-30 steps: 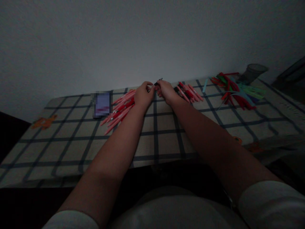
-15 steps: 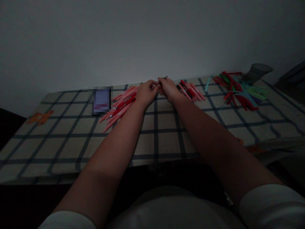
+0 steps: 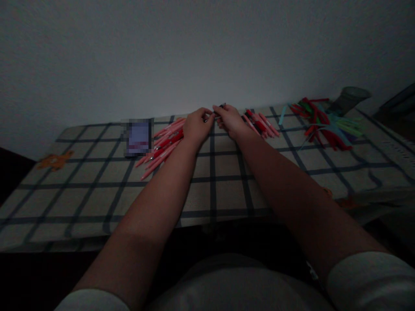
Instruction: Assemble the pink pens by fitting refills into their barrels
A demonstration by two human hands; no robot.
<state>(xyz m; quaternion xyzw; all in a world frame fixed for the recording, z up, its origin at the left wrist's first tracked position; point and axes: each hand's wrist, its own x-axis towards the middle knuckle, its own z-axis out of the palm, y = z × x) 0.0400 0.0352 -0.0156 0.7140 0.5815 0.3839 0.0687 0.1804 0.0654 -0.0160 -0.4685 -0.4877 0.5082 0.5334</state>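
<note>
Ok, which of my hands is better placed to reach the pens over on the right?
Your right hand, I'd say: it sits right beside those pens, while your left hand is on its far side, next to the other pens. Your right hand does seem to hold a slim dark item, though.

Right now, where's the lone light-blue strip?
In the head view, the light-blue strip lies right of centre, between the pens beside the right hand and the colourful heap.

The one camera looks forward and down from the person's head, behind and above the grip of both hands. Forearms start close beneath it; the wall lies beyond the grip.
</note>
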